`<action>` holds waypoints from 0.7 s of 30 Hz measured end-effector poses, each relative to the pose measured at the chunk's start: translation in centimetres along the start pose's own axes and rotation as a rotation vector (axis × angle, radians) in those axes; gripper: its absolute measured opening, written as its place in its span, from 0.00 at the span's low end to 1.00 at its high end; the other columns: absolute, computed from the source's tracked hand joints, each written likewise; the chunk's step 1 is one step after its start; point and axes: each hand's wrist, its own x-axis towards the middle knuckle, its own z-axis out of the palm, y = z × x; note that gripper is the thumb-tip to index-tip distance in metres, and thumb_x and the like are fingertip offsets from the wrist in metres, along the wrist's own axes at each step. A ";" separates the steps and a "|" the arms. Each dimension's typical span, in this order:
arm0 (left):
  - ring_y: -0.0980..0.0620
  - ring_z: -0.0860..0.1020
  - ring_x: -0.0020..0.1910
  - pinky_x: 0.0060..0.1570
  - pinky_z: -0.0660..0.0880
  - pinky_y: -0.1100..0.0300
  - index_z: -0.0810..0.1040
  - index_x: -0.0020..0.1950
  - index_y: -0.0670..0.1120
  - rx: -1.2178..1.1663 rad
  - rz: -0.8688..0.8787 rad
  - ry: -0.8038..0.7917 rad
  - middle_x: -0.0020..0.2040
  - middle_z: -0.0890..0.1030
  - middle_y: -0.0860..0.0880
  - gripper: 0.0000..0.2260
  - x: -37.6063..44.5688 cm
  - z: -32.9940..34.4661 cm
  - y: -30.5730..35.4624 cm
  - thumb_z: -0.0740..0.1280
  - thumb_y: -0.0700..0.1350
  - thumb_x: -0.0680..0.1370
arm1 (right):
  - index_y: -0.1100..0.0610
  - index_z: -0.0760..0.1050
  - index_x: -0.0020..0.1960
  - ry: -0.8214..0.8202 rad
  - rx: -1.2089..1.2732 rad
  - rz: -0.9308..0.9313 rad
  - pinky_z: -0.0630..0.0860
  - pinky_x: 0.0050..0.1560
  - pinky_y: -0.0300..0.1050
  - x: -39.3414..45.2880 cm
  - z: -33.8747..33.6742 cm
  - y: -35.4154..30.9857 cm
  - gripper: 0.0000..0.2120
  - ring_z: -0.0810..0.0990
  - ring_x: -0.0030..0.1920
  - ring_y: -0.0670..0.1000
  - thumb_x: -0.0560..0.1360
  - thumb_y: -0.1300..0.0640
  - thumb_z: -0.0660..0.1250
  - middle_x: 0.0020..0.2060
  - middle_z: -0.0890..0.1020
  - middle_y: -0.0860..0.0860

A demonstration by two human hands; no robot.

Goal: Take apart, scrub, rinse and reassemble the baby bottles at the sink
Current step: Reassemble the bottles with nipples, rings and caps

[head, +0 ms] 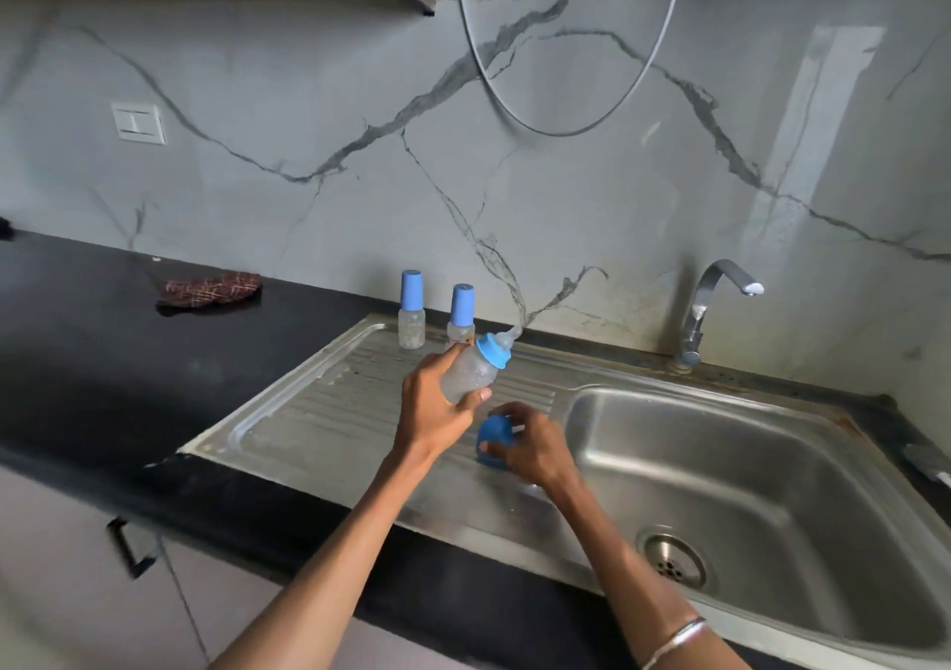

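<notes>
The steel sink (761,469) has a ribbed drainboard (319,412) to the left of its basin, framed by the black counter (77,340). Two capped bottles (411,310) stand upright at the drainboard's back edge, near the wall. The left hand (435,412) reaches forward over the drainboard, its grip curled round a tilted bottle (471,373), teat pointing up and right. Just below it, the right hand (535,445) has its grip closed on a blue cap (493,442) low over the drainboard, near the basin's edge.
</notes>
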 end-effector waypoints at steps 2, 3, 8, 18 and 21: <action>0.57 0.80 0.50 0.51 0.77 0.59 0.78 0.66 0.54 0.005 -0.001 0.014 0.51 0.82 0.53 0.28 -0.2 0.1 -0.1 0.77 0.49 0.67 | 0.49 0.80 0.58 0.057 0.059 0.025 0.80 0.51 0.42 0.0 -0.8 0.0 0.22 0.83 0.45 0.48 0.66 0.51 0.80 0.50 0.83 0.48; 0.57 0.80 0.49 0.50 0.77 0.60 0.79 0.66 0.53 0.009 0.001 0.020 0.50 0.82 0.53 0.27 -0.4 0.2 0.0 0.78 0.47 0.67 | 0.49 0.79 0.58 0.089 0.105 0.036 0.81 0.51 0.44 -0.1 -1.3 0.0 0.22 0.83 0.44 0.48 0.67 0.50 0.80 0.50 0.83 0.48; 0.56 0.78 0.46 0.46 0.76 0.60 0.81 0.58 0.50 -0.011 0.027 -0.006 0.47 0.81 0.54 0.20 -1.2 2.2 1.3 0.79 0.44 0.67 | 0.54 0.78 0.61 0.273 0.325 0.019 0.83 0.45 0.44 -1.1 -6.3 0.4 0.20 0.84 0.44 0.49 0.72 0.51 0.77 0.50 0.83 0.52; 0.54 0.78 0.45 0.45 0.75 0.61 0.81 0.59 0.50 -0.037 0.039 -0.164 0.46 0.81 0.53 0.22 -1.9 10.0 4.8 0.78 0.46 0.66 | 0.57 0.79 0.59 0.458 0.593 -0.025 0.83 0.50 0.47 -2.8 -16.4 3.5 0.17 0.85 0.49 0.53 0.75 0.48 0.73 0.51 0.84 0.57; 0.53 0.78 0.45 0.47 0.76 0.59 0.80 0.60 0.51 -0.055 0.068 -0.222 0.47 0.80 0.53 0.22 -2.1 12.7 6.6 0.77 0.45 0.66 | 0.53 0.79 0.58 0.434 0.550 -0.029 0.82 0.52 0.50 -3.4 -17.7 5.3 0.19 0.86 0.48 0.53 0.73 0.43 0.74 0.50 0.85 0.54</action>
